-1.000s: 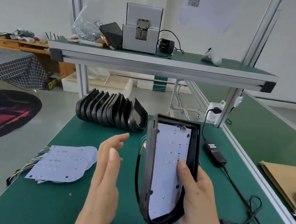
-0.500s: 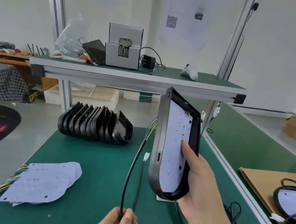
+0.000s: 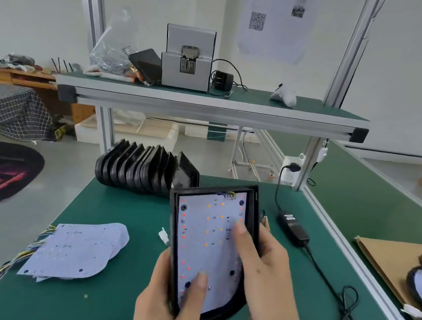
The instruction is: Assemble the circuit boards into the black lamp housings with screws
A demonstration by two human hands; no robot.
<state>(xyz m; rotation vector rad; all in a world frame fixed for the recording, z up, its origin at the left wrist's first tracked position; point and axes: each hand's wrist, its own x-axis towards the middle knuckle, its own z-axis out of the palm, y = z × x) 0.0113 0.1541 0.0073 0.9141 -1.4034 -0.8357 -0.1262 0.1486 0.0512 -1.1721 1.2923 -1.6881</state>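
A person at a green worktop (image 3: pixel 121 218) is holding a black lamp housing (image 3: pixel 252 219) with both hands, its open face turned up toward the camera and a white circuit board (image 3: pixel 207 242) lying inside it. The left hand (image 3: pixel 169 307) is gripping the housing's lower left edge, fingers wrapping behind it while the thumb is pressing on the lower part of the board. The right hand (image 3: pixel 267 274) is clasping the housing's right side, thumb lying across the board's upper right area and the other fingers curling behind the rim. A white connector (image 3: pixel 164 235) is poking out just beside the housing's left edge, and black cable is looping out beneath its rounded bottom end.

To the left on the worktop, a loose stack of circuit boards (image 3: pixel 77 252) with yellow and blue wires is lying flat, well apart from the hands. A row of empty black housings (image 3: pixel 144 168) is standing on edge at the far side of the worktop. A power adapter (image 3: pixel 294 228) and its coiled cord are lying to the right. On the shelf (image 3: pixel 212 103) above, a grey screw feeder (image 3: pixel 187 58) is sitting between a clear bag and a black plug.
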